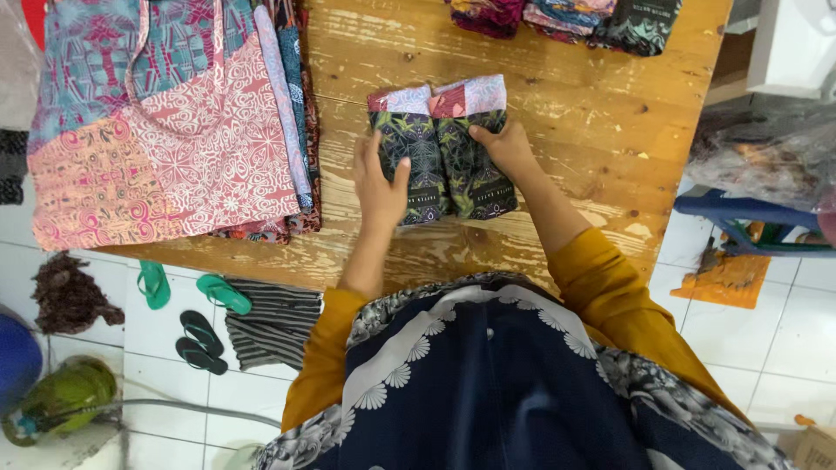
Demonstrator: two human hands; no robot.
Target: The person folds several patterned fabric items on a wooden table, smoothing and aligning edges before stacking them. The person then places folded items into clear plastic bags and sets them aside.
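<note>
A tall stack of pink and blue patterned cloth [165, 130] crowds the wooden table [592, 130] at nine o'clock from my hands, and a smaller pile of folded cloth [566, 19] lies at the far edge toward one o'clock, with bare scuffed planks open between them and out toward three o'clock. At the middle of the table lies the folded dark bundle [444, 152] with green leaf print and pink trim, soft and doubled into two side-by-side halves. My left hand [379, 187] lies flat with fingers open against its left half, and my right hand [505, 148] presses its right half with the thumb on top, neither hand closed around it.
</note>
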